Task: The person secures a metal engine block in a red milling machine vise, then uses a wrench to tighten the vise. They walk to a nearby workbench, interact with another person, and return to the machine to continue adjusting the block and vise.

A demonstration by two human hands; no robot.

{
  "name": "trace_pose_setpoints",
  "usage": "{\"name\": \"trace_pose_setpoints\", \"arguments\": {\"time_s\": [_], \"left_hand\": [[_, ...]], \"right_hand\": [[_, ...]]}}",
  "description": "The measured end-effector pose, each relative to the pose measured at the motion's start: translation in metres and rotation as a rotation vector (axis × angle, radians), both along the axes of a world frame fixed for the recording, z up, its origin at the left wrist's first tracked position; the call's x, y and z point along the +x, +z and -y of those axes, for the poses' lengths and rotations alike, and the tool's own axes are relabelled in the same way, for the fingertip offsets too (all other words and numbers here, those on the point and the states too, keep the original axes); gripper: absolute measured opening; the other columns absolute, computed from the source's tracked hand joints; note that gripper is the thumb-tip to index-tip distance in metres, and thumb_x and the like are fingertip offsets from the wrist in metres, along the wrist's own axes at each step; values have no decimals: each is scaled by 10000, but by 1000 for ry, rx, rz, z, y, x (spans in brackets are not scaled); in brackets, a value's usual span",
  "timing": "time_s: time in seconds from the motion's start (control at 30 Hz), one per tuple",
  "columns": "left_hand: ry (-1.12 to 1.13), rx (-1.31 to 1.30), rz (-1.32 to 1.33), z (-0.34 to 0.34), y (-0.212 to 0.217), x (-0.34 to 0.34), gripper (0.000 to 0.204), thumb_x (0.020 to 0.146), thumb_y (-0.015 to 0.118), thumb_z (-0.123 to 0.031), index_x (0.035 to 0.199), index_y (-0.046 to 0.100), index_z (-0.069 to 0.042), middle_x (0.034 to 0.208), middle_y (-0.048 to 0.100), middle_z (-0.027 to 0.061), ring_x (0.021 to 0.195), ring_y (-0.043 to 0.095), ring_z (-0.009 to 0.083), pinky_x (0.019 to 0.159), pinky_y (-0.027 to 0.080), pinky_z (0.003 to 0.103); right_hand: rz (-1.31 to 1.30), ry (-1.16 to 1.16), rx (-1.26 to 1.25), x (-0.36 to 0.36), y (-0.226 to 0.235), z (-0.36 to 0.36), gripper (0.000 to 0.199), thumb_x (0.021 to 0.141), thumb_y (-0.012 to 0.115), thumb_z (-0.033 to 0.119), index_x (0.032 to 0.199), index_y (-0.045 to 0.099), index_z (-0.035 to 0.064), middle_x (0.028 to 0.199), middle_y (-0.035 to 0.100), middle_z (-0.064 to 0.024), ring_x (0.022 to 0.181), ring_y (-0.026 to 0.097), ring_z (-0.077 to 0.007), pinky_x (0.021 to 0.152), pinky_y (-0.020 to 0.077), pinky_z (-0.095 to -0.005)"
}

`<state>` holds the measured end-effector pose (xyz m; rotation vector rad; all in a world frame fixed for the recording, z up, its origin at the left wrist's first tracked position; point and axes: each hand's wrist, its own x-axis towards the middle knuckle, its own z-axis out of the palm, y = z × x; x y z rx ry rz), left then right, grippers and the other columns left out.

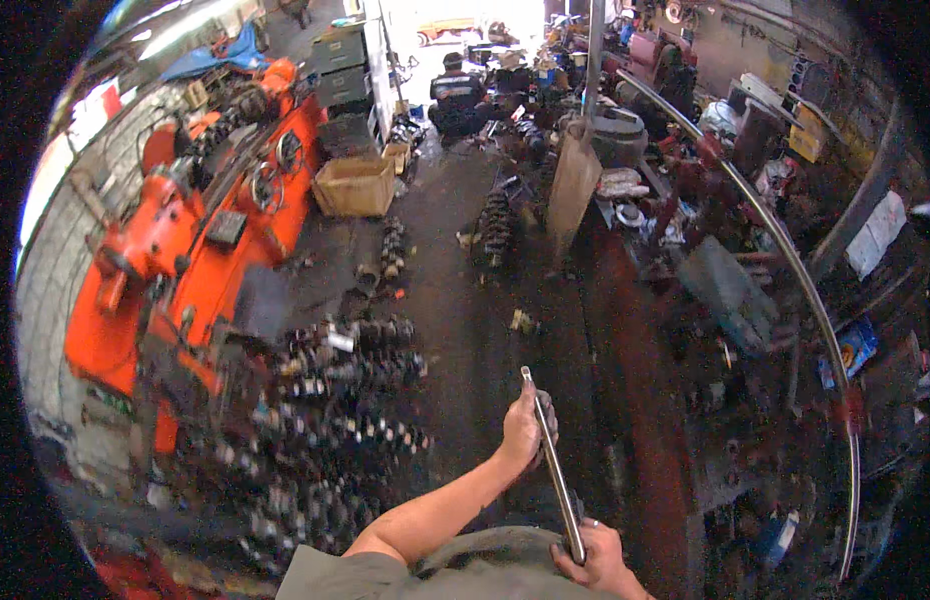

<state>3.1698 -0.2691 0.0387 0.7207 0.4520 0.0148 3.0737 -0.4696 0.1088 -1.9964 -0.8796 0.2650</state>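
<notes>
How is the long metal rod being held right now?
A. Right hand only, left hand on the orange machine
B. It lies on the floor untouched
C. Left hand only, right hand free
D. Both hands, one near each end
D: the left hand grips the metal rod near its upper end and the right hand grips its lower end, above the dark floor.

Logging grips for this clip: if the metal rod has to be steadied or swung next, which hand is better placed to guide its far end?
Probably the left hand: it wraps the metal rod near its upper end, arm extended. The right hand grips the lower end close to the body, acting more as a pivot.
</notes>
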Motion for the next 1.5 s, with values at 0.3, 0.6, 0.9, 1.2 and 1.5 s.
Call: {"name": "trace_pose_setpoints", "arguments": {"time_s": [0.3, 0.6, 0.9, 1.2, 1.5], "left_hand": [[134, 42, -44, -242, -64, 316, 501, 935, 432, -592, 798, 493, -114, 549, 465, 30, 432, 470, 168, 396, 411, 312], [507, -101, 58, -547, -33, 559, 490, 933, 441, -595, 793, 463, -126, 584, 457, 11, 463, 481, 146, 406, 413, 307], [251, -55, -8, -813, -84, 896, 482, 929, 444, -594, 805, 456, -129, 564, 463, 23, 439, 470, 164, 394, 395, 318], [92, 84, -179, -1004, -103, 1209, 492, 901, 489, -611, 791, 490, -131, 560, 478, 25, 424, 478, 175, 386, 411, 335], [-19, 434, -257, -1185, -213, 1567, 403, 964, 473, -427, 746, 496, -89, 576, 511, 40, 423, 476, 162, 377, 377, 315]], "right_hand": [[-78, 116, 55, 334, -62, -236, 179, 734, 727, 139, 642, 600, 55, 584, 572, -106, 568, 575, -287, 566, 475, -391], [85, 588, -118, 663, -27, -530, 211, 748, 718, 164, 620, 571, 83, 559, 544, -82, 503, 513, -302, 533, 453, -399], [172, 311, -171, 944, -85, -798, 179, 720, 724, 234, 727, 663, 66, 641, 621, -91, 544, 567, -294, 533, 510, -383], [-116, 59, 8, 1220, -100, -1002, 229, 757, 703, 200, 632, 575, 57, 568, 526, -122, 524, 516, -333, 547, 445, -438], [-820, -385, 62, 1583, -172, -1179, 290, 810, 660, 261, 656, 557, 38, 570, 488, 17, 513, 411, -108, 483, 339, -309]]}}
